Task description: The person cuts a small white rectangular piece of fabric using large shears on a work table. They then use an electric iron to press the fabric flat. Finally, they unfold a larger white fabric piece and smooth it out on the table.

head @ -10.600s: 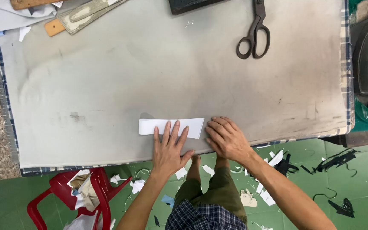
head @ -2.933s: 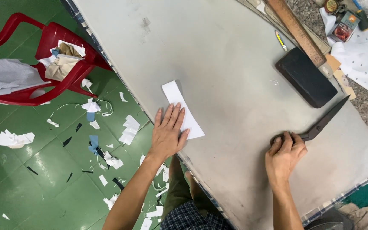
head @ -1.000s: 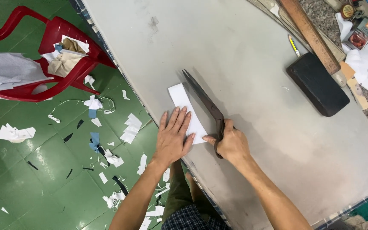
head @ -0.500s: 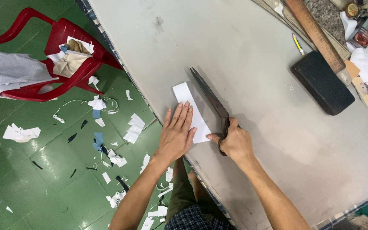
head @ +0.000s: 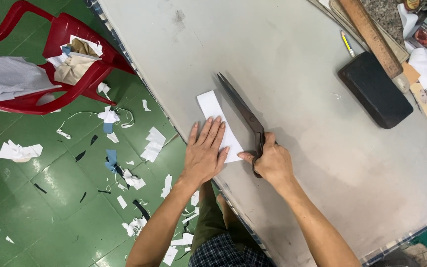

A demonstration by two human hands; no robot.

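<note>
Not much packaging here, honestly. There's a small box (head: pixel 425 33) past the table's far right corner, close to the frame's top right: squarish, reddish-orange with a darker red face, lying among white scraps. Just above it sits a round tin (head: pixel 412 4), gold-brown, cut off by the frame's top edge, so I can't tell more about it. Both are too small to make out any detail. No signs or screens show anywhere, and no labels that I can pick out.
</note>
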